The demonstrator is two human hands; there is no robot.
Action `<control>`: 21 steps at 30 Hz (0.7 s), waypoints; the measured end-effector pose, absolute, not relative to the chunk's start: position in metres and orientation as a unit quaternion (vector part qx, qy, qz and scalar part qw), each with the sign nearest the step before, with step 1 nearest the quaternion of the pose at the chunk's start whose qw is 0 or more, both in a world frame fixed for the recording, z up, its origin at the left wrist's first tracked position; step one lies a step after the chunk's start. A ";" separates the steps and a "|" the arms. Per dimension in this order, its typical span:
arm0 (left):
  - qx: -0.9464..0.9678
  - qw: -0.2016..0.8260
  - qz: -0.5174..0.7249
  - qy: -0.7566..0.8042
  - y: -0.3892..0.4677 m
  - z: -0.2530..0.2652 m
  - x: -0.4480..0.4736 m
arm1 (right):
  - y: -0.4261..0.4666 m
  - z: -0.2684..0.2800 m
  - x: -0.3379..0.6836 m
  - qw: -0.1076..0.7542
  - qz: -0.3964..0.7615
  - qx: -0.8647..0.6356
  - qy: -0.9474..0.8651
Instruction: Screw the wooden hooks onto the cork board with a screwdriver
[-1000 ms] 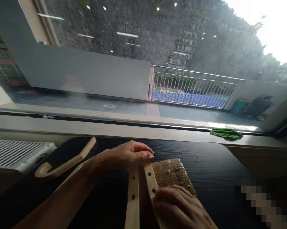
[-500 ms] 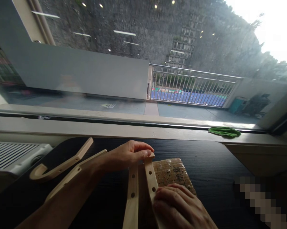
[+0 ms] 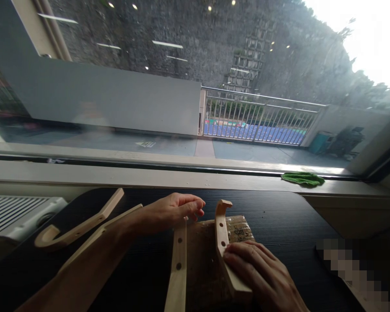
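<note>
My right hand (image 3: pixel 262 268) is closed on a pale wooden piece (image 3: pixel 221 225), which has a hooked far end and round holes. This piece is over a tape-wrapped cardboard block (image 3: pixel 201 260) on the dark table. My left hand (image 3: pixel 183 207) is just beyond the far end of a second wooden strip (image 3: pixel 179 253), with its fingers loosely bent and nothing between them. That strip, also with holes, runs along the block's left side. Two more wooden pieces are left of it: a hook-ended one (image 3: pixel 81 232) and a straighter one (image 3: pixel 117 223) partly hidden by my left forearm.
The black table (image 3: pixel 288 242) stands against a window sill (image 3: pixel 149 177). On the sill's right part lies a green cloth (image 3: pixel 303 178). A white radiator (image 3: pixel 22 216) is at the left. A pixelated patch covers something at the lower right.
My left hand has let go of the hooked wooden piece's far end. My right hand has moved that piece to the right and turned it, so more of the block shows.
</note>
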State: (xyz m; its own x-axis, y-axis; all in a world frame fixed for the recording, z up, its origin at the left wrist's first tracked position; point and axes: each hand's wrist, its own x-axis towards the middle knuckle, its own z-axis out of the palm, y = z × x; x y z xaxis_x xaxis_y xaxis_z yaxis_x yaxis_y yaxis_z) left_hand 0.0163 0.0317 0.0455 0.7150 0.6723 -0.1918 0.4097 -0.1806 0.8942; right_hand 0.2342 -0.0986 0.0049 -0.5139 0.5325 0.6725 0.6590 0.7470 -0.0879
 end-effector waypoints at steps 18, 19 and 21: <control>0.757 0.526 0.102 0.374 0.036 0.038 0.013 | -0.097 0.012 0.228 0.316 -0.080 -0.312 -0.893; 0.759 0.523 0.109 0.373 0.036 0.039 0.014 | -0.097 0.011 0.228 0.309 -0.077 -0.308 -0.897; 0.759 0.522 0.121 0.368 0.033 0.042 0.014 | -0.098 0.008 0.228 0.297 -0.073 -0.305 -0.902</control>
State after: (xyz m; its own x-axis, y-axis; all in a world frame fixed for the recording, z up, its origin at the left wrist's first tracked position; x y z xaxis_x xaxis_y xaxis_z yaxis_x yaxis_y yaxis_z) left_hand 0.0144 0.0334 0.0419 0.6994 0.6857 -0.2017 0.4336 -0.1827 0.8824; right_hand 0.2277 -0.0976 0.0085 -0.6375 0.5061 0.5809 0.5926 0.8039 -0.0500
